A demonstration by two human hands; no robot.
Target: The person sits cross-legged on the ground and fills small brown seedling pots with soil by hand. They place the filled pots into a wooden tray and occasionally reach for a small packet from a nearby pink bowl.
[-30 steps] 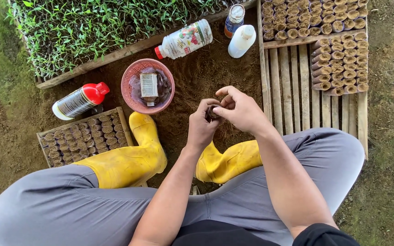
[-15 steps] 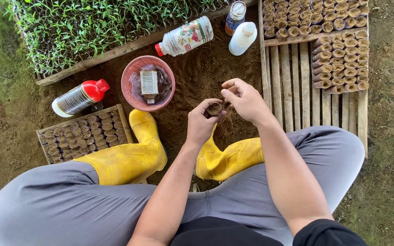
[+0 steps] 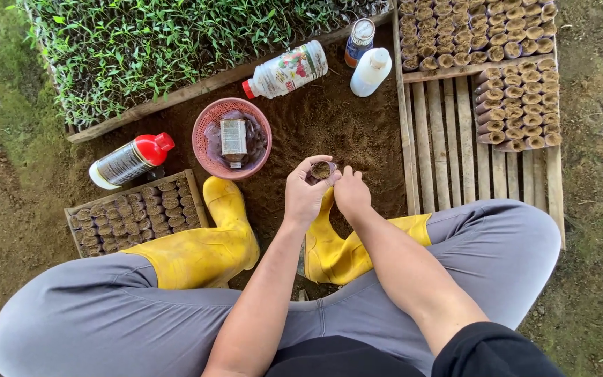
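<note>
Left hand [image 3: 306, 197] pinches a small soil-filled seedling pot [image 3: 321, 169], held above the bare dirt between the yellow rubber boots [image 3: 207, 241]. Right hand [image 3: 350, 194] sits beside it, fingers curled, grasping nothing I can see. A loose pinch could tip crumbly soil out. Beyond: a pink woven plastic basket [image 3: 207, 150] and a slatted wooden tray [image 3: 448, 139].

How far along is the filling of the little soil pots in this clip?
Done: many filled pots stand packed in the small crate by the left boot and in rows on the slatted pallet. In hand: the left hand holds one small pot with soil in it, and the right hand is beside it, fingers at its rim. Left: bare slats show on the pallet; how many pots remain cannot be told.
</note>
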